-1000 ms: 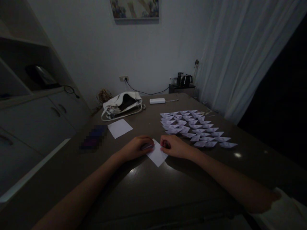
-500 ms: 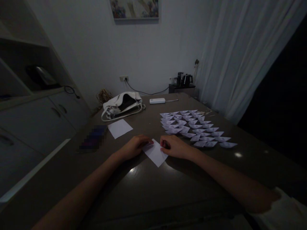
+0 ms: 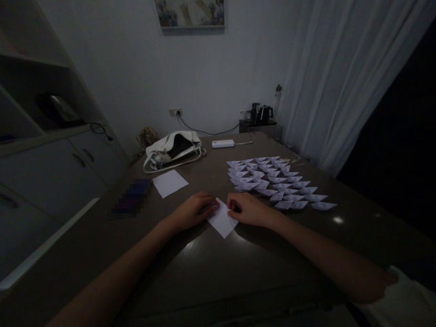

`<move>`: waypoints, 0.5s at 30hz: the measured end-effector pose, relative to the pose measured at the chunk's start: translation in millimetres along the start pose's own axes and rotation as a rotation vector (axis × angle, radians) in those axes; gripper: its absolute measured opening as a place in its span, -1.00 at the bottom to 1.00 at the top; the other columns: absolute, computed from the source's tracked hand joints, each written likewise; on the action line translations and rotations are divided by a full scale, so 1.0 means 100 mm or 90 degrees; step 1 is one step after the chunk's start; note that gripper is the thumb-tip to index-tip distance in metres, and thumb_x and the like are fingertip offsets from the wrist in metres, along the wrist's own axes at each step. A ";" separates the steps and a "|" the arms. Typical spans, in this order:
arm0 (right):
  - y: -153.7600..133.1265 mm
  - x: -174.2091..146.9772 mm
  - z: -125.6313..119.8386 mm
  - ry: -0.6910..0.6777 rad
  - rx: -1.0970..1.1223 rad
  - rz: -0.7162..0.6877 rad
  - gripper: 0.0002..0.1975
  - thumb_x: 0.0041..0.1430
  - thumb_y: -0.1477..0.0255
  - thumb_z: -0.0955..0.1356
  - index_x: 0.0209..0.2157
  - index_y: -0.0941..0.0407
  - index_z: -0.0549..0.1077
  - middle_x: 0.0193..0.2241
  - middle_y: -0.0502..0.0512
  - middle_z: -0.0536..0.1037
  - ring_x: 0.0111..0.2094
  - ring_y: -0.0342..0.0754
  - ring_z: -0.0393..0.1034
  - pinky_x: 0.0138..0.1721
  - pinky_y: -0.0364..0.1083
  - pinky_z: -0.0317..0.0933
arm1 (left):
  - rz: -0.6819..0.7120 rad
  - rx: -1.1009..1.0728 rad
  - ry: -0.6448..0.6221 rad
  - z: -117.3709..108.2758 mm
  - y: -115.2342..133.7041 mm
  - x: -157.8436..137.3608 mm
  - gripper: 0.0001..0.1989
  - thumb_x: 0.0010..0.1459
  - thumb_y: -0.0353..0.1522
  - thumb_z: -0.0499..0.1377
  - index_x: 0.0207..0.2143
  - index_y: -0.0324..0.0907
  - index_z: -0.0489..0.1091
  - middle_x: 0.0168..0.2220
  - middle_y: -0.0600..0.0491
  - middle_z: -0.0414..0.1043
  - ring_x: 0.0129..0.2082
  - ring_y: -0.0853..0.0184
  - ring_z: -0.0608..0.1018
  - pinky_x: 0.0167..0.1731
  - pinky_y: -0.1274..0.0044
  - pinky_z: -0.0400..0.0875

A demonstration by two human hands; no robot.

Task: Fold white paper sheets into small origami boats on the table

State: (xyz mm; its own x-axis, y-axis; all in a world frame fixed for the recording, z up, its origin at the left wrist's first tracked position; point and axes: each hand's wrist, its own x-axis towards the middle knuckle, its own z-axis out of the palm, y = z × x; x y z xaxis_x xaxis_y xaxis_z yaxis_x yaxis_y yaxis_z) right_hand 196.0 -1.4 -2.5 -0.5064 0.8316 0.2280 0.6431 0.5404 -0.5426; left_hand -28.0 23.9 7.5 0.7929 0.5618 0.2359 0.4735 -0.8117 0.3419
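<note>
Here, a small white sheet of paper lies flat on the dark tabletop, turned like a diamond with one corner pointing toward the person. Both hands rest on its far edges. The left hand lies palm down with its fingers curled over the sheet's upper left edge, pressing it against the surface; the right hand meets it from the other side, fingertips tucked at the upper right edge. Neither hand lifts the paper: each grip is nearly closed, fingers bent onto the sheet, and the dim light hides whether any paper is pinched between thumb and finger. Pressing from both sides likely keeps the sheet from sliding while an edge or crease is worked.

To the right, a set of folded paper boats sits in neat rows, close together but out of the hands' way, which suggests finished pieces are parked there in order. Another flat white sheet waits to the left, near a blurred dark object. Farther back lie a white handbag and a white power bank with its cable, both well apart from the hands. A kettle stands on a small stand beside the curtain.
</note>
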 end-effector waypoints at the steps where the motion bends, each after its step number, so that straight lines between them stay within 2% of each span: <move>1: 0.00 0.00 0.00 0.001 -0.004 -0.001 -0.92 0.02 0.54 0.37 -0.38 0.17 0.39 -0.49 -0.01 0.44 -0.48 -0.19 0.28 -0.46 -0.21 0.05 | -0.008 0.014 0.004 0.01 0.01 0.00 -0.76 0.27 -0.32 0.03 -0.10 -0.22 0.40 -0.15 -0.08 0.41 -0.15 0.27 0.44 -0.13 0.45 0.33; 7: -0.08 -0.01 0.02 -0.013 -0.013 -0.005 -0.93 0.01 0.52 0.38 -0.43 0.18 0.38 -0.52 -0.02 0.43 -0.51 -0.19 0.26 -0.49 -0.21 0.01 | -0.040 0.080 -0.004 0.07 0.00 0.02 -0.71 0.19 -0.24 0.15 -0.10 -0.20 0.39 -0.13 -0.08 0.41 -0.10 0.19 0.42 -0.11 0.40 0.29; 11: -0.15 -0.03 0.01 -0.025 -0.016 -0.022 -0.94 0.09 0.51 0.33 -0.45 0.19 0.40 -0.55 -0.01 0.43 -0.53 -0.20 0.25 -0.48 -0.20 0.00 | 0.006 0.053 -0.030 0.06 -0.02 0.02 -0.77 0.20 -0.28 0.15 -0.11 -0.17 0.40 -0.14 -0.04 0.43 -0.10 0.21 0.43 -0.11 0.42 0.27; 15: -0.15 -0.03 -0.08 -0.016 -0.059 -0.030 -0.93 0.11 0.54 0.31 -0.42 0.18 0.43 -0.50 0.03 0.47 -0.48 -0.17 0.30 -0.44 -0.19 0.04 | 0.037 0.018 -0.036 0.07 -0.04 0.03 -0.78 0.21 -0.32 0.15 -0.09 -0.15 0.40 -0.12 -0.02 0.44 -0.10 0.24 0.44 -0.10 0.44 0.25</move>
State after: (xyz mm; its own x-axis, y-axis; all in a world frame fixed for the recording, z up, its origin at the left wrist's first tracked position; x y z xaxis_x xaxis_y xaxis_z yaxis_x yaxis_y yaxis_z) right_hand 192.4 -10.7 11.6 -0.5506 0.8023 0.2305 0.6685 0.5892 -0.4538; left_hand -24.7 27.7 0.8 0.8391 0.5049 0.2025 0.4365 -0.8470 0.3034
